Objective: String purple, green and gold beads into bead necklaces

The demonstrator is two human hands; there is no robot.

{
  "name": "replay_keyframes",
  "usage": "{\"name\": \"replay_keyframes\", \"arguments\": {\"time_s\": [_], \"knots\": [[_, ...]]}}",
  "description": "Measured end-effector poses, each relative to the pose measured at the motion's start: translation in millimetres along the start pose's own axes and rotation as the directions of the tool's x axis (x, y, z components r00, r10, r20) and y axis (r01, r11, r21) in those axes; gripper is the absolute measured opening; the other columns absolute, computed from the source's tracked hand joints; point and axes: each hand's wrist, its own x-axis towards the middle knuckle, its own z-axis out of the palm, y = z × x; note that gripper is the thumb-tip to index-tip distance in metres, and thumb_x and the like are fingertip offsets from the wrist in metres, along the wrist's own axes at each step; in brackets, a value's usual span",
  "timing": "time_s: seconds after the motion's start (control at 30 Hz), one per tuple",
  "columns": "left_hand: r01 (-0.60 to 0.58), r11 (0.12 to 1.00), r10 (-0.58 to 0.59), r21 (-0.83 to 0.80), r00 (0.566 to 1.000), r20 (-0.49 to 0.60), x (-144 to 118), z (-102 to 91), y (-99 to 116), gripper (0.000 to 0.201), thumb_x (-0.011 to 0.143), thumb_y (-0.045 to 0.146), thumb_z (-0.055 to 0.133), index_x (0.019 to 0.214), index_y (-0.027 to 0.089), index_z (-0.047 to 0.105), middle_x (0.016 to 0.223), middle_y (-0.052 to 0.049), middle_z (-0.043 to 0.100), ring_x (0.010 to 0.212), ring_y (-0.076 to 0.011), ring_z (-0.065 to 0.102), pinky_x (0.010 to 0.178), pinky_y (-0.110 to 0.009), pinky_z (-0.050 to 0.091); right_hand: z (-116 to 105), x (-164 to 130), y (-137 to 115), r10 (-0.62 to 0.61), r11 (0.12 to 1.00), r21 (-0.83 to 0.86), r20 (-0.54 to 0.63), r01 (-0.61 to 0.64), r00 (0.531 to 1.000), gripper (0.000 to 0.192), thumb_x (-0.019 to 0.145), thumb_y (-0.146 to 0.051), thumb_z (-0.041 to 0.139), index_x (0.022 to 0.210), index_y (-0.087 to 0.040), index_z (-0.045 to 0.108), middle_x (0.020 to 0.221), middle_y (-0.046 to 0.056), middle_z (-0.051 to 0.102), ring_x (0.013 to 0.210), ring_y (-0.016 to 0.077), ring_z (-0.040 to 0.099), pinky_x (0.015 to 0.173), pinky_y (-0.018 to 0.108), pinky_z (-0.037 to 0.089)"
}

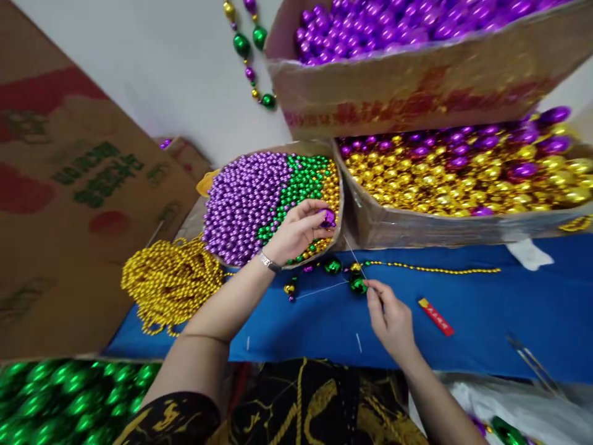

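Note:
My left hand [299,230] is raised over the edge of a round tray [340,185] of small purple, green and gold beads, and its fingertips pinch a purple bead [328,217]. A thin string [353,252] runs from that bead down to my right hand [390,315], which pinches the string just beside a large green bead [357,285] on the blue cloth [486,321]. More threaded beads lie there: another green bead [332,266], small gold and purple ones, and a strand of small gold beads [440,269] trailing right.
A pile of gold bead strands [171,281] lies left. Cardboard boxes hold gold beads [463,179] and purple beads [393,25] behind; a box of green beads [69,395] sits near left. A red lighter [436,316] and metal needles [532,361] rest on the cloth.

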Motion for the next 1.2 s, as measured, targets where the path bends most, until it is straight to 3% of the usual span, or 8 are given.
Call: {"name": "replay_keyframes", "arguments": {"time_s": [0.1, 0.27, 0.4, 0.63, 0.83, 1.2], "knots": [[0.046, 0.995, -0.053, -0.087, 0.995, -0.089, -26.1, -16.3, -12.1, 0.031, 0.077, 0.03, 0.075, 0.102, 0.018, 0.061, 0.09, -0.001, 0.066, 0.078, -0.0145, 0.069, 0.076, -0.032, 0.06, 6.1, 2.4, -5.7, -0.1, 0.994, -0.042, 0.015, 0.101, 0.995, 0.02, 0.097, -0.021, 0.049, 0.11, -0.02, 0.064, 0.1, 0.006, 0.076, 0.085, 0.0164, 0.074, 0.081, 0.027, 0.059], [0.037, 0.989, -0.057, -0.146, 0.989, -0.136, -40.9, -23.7, -17.0, 0.03, 0.077, 0.028, 0.076, 0.102, 0.016, 0.064, 0.089, -0.002, 0.065, 0.076, -0.0112, 0.065, 0.075, -0.03, 0.06, 12.0, 1.2, -11.9, -0.167, 0.984, -0.061, 0.026, 0.168, 0.986, 0.022, 0.096, -0.018, 0.051, 0.112, -0.018, 0.065, 0.102, 0.007, 0.075, 0.089, 0.0174, 0.074, 0.082, 0.027, 0.059], [0.037, 0.992, -0.049, -0.121, 0.994, -0.102, -48.7, -21.6, -19.3, 0.03, 0.078, 0.027, 0.076, 0.104, 0.018, 0.065, 0.094, -0.002, 0.065, 0.08, -0.0113, 0.064, 0.076, -0.03, 0.06, 12.5, 0.9, -14.4, -0.17, 0.982, -0.074, 0.041, 0.173, 0.985, 0.023, 0.096, -0.019, 0.05, 0.112, -0.019, 0.066, 0.101, 0.007, 0.076, 0.088, 0.0173, 0.074, 0.082, 0.028, 0.059], [-0.111, 0.985, 0.111, 0.13, 0.994, 0.014, -63.1, -7.6, -34.2, 0.037, 0.074, 0.02, 0.08, 0.108, 0.018, 0.064, 0.108, -0.006, 0.066, 0.095, -0.0127, 0.063, 0.088, -0.027, 0.054, 18.0, 2.6, -9.3, -0.121, 0.992, -0.021, 0.044, 0.122, 0.992, 0.02, 0.097, -0.02, 0.049, 0.108, -0.018, 0.065, 0.1, 0.007, 0.075, 0.088, 0.0164, 0.073, 0.081, 0.026, 0.059], [-0.15, 0.986, 0.148, 0.079, 0.989, 0.025, -65.4, -7.9, -44.5, 0.04, 0.07, 0.019, 0.083, 0.104, 0.015, 0.063, 0.103, -0.006, 0.067, 0.089, -0.0107, 0.063, 0.084, -0.025, 0.054, 19.6, -2.9, -1.8, -0.054, 0.998, 0.014, 0.081, 0.053, 0.995, 0.019, 0.097, -0.024, 0.048, 0.105, -0.02, 0.065, 0.097, 0.004, 0.076, 0.086, 0.016, 0.074, 0.074, 0.024, 0.059], [-0.151, 0.986, 0.149, 0.071, 0.988, 0.033, -72.2, -11.0, -48.1, 0.039, 0.071, 0.017, 0.082, 0.105, 0.014, 0.063, 0.106, -0.007, 0.068, 0.092, -0.0113, 0.064, 0.085, -0.026, 0.053, 22.8, -4.3, 2.3, -0.11, 0.993, -0.044, 0.076, 0.114, 0.991, 0.019, 0.097, -0.022, 0.05, 0.107, -0.02, 0.065, 0.099, 0.005, 0.076, 0.088, 0.0169, 0.074, 0.079, 0.026, 0.059]]}}
